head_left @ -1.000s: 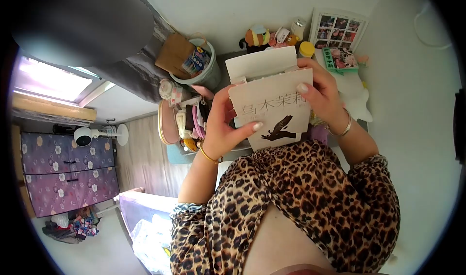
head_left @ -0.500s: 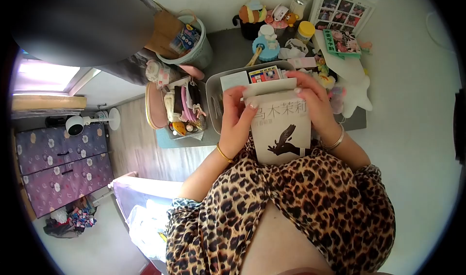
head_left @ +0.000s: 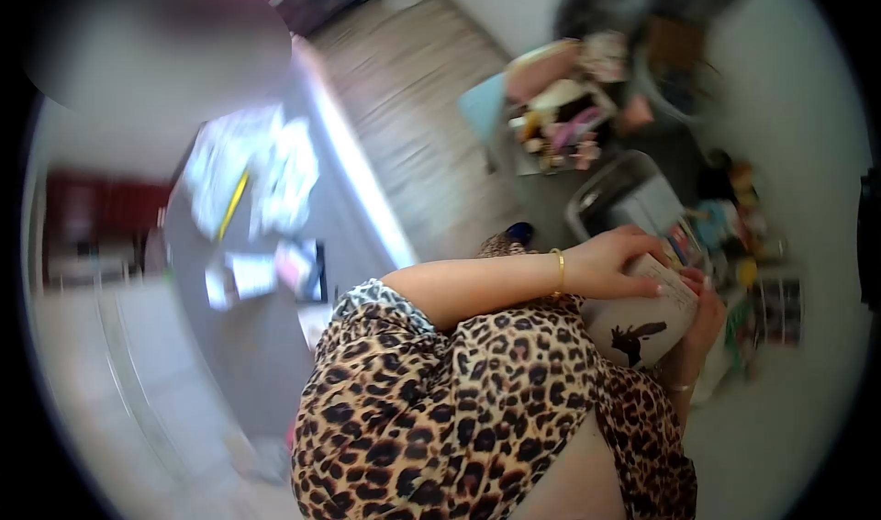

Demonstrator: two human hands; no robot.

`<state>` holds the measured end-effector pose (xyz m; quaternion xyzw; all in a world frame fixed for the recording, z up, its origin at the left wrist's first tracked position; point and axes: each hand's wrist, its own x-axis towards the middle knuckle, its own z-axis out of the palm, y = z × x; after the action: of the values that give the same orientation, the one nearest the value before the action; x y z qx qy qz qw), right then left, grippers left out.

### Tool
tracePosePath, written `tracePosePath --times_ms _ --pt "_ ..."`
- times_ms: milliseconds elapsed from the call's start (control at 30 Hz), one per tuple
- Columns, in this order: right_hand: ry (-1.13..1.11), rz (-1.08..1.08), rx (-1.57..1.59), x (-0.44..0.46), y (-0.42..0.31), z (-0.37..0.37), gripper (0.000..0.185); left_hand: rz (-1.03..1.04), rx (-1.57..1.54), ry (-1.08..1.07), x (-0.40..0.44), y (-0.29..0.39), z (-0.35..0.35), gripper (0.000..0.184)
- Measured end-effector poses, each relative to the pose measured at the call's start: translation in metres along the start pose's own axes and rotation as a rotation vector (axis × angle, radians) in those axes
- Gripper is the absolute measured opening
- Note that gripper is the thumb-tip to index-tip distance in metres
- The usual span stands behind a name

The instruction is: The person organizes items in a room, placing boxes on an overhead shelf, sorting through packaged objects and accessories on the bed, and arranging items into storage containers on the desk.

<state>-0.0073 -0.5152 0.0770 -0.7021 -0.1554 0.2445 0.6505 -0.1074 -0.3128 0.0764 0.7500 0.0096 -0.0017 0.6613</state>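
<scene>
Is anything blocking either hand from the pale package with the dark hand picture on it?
Nothing visible: the left hand and the right hand both hold the pale package directly, with no other object showing in between.

Box (head_left: 656, 323) is off-white with a blackish hand print. Right beside it, full-on leopard-print top (head_left: 496, 369), tan with black and brown spots. Gold bangle (head_left: 558, 270) left of the box, silvery bangle (head_left: 679, 389) below it. Far left of it, bright yellow strip (head_left: 234, 205).
</scene>
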Motion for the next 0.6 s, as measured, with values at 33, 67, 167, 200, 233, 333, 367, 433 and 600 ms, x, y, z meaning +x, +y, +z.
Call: tracePosePath --times_ms 33,67,167,200,233,333,367,433,600 --pt "-0.049 -0.026 0.045 -0.046 0.017 -0.012 0.033 -0.077 0.003 -0.027 -0.042 0.003 0.037 0.039" --pt "-0.115 -0.041 0.041 -0.092 0.029 -0.022 0.035 -0.104 0.002 0.028 -0.087 0.006 0.078 0.039" --pt "-0.38 -0.108 0.076 -0.211 0.068 -0.063 0.038 -0.139 0.043 0.252 -0.21 0.011 0.202 0.04" --pt "-0.394 -0.066 0.124 -0.24 0.078 -0.067 0.038 -0.169 0.054 0.376 -0.245 0.007 0.235 0.038" --pt "-0.409 -0.021 0.169 -0.26 0.084 -0.064 0.037 -0.199 0.066 0.501 -0.276 0.001 0.257 0.037" --pt "-0.423 0.031 0.193 -0.257 0.105 -0.071 0.036 -0.269 -0.187 0.825 -0.321 -0.013 0.265 0.035" --pt "-0.41 0.041 0.217 -0.251 0.11 -0.075 0.036 -0.305 -0.4 0.895 -0.33 -0.009 0.256 0.036" --pt "-0.38 0.055 0.258 -0.254 0.114 -0.073 0.033 -0.239 -0.406 1.214 -0.36 -0.037 0.244 0.039" --pt "-0.478 -0.034 0.133 -0.256 0.108 -0.058 0.025 -0.069 -0.317 1.85 -0.444 -0.032 0.195 0.043"
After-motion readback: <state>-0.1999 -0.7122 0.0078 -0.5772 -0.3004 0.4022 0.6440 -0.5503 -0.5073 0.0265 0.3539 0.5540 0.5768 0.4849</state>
